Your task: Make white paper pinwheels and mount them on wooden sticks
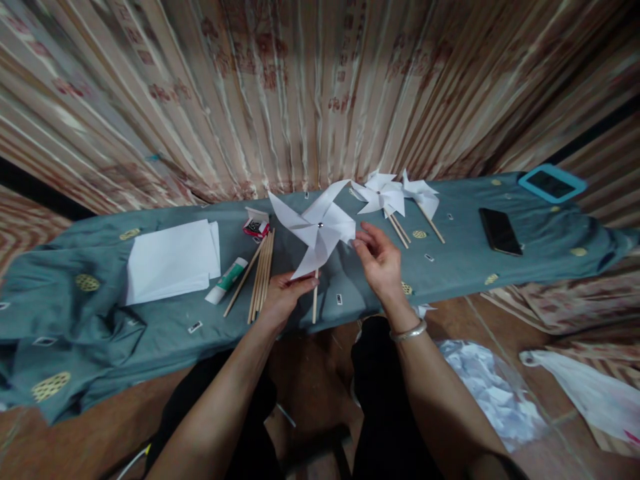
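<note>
A white paper pinwheel (323, 230) with a silver pin at its centre is held up above the cloth-covered table. Its thin wooden stick is pinched between the thumb and fingers of my left hand (286, 297), just below the blades. My right hand (377, 257), with a bracelet at the wrist, has its thumb and fingertips closed at the tip of the right blade. Behind it lie more finished pinwheels (383, 195) on sticks. Left of my left hand are several loose wooden sticks (261, 277) and a small open red box (256, 225) of pins.
A stack of white paper (170, 260) and a green-and-white glue stick (227, 280) lie on the left. To the right are a black phone (500, 231) and a blue-framed tablet (553, 183). A clear bag of paper scraps (490, 387) sits on the floor. A curtain (310, 100) hangs behind.
</note>
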{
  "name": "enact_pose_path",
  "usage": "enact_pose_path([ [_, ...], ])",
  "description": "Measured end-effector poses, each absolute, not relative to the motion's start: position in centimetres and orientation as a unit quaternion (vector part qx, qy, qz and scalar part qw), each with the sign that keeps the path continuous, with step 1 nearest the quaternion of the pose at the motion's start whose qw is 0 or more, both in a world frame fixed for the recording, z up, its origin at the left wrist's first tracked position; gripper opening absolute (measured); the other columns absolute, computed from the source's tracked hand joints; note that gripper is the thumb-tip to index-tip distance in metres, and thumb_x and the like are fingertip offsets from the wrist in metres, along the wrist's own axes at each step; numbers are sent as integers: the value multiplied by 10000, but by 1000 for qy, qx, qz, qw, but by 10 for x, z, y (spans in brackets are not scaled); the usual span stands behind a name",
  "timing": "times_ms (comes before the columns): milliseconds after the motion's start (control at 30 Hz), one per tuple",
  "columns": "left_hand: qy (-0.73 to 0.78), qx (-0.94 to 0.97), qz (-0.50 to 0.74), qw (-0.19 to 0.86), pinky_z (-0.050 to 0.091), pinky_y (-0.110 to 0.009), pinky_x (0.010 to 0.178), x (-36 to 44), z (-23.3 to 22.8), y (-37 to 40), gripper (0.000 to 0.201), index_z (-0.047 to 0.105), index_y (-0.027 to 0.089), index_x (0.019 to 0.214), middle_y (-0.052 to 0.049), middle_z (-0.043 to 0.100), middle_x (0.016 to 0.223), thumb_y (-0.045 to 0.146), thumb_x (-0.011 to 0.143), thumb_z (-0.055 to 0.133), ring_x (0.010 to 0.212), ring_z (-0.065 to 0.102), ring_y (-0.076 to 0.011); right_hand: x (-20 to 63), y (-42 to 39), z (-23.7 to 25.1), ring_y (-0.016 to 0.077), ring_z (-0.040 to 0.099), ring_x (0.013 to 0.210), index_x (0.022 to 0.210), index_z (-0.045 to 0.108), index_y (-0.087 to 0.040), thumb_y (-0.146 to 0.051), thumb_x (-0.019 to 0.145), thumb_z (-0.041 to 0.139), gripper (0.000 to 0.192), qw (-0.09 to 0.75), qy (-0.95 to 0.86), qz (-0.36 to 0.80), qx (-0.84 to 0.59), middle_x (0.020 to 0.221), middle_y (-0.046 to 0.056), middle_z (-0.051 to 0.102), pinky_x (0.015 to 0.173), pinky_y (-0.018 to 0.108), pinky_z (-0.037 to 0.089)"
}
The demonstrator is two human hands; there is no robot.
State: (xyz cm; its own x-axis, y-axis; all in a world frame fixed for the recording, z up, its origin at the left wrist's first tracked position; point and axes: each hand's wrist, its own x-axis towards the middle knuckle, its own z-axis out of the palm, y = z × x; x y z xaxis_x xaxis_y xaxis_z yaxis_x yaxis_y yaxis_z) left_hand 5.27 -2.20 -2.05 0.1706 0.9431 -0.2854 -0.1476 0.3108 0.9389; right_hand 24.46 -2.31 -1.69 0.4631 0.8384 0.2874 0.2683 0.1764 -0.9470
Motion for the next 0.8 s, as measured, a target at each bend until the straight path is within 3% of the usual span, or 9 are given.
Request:
enact_pose_path([
  [333,502,393,432,638,498,-398,929,51,-21,-20,380,785,192,762,-74,775,829,385,457,902,878,699,-249,230,-30,-12,155,652,676,1024,673,-192,-421,688,744,413,627,-412,316,-581,757,9,738,720,322,526],
  [633,502,384,451,631,516,-392,906,54,-21,-20,284,786,201,749,-57,776,804,296,493,868,853,705,-246,217,-34,-9,172,672,667,953,672,-220,-421,613,796,414,624,-385,414,-540,681,-20,719,710,336,556],
  [800,487,392,448,639,503,-392,933,55,-20,-21,299,787,203,748,-63,779,829,324,490,876,881,704,-247,210,-34,-5,149,650,601,889,671,-226,-402,580,815,383,630,-363,439,-528,634,-44,699,631,300,548],
])
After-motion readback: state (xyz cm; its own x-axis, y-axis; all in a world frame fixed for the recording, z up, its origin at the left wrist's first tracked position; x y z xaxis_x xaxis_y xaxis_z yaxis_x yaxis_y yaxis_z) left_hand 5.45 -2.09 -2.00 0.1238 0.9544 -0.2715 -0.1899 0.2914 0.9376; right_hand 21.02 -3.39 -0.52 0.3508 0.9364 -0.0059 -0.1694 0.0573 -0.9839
